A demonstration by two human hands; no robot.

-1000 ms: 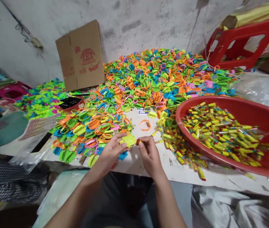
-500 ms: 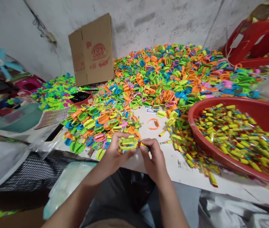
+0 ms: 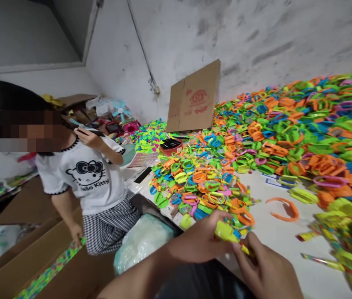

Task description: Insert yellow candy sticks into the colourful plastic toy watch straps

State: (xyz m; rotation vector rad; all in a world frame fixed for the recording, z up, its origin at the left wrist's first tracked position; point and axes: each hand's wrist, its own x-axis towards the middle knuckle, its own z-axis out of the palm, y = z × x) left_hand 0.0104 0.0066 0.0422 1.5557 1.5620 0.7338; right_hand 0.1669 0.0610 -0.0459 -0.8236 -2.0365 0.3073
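My left hand (image 3: 205, 236) grips a yellow plastic toy watch (image 3: 225, 231) between thumb and fingers. Close against it, my right hand (image 3: 265, 265) pinches a small yellow wrapped candy tube (image 3: 244, 248) at the right end of the watch. The fingers partly cover where the two pieces meet. Just behind my hands lies a heap of colorful toy watches (image 3: 199, 177). A single orange watch (image 3: 283, 209) rests on the white tabletop (image 3: 266, 236), and loose candy tubes (image 3: 322, 261) lie to the right of my right hand.
A large watch pile (image 3: 288, 120) runs along the wall beside a cardboard sheet (image 3: 194, 99). At left stands a person in a white shirt (image 3: 90, 178), one hand near an open carton (image 3: 54, 265). A plastic bag (image 3: 145, 241) sits below the table edge.
The view has swung left, bringing the person and carton into sight and taking the red basin out. Both hands still hold the yellow watch and candy tube together.
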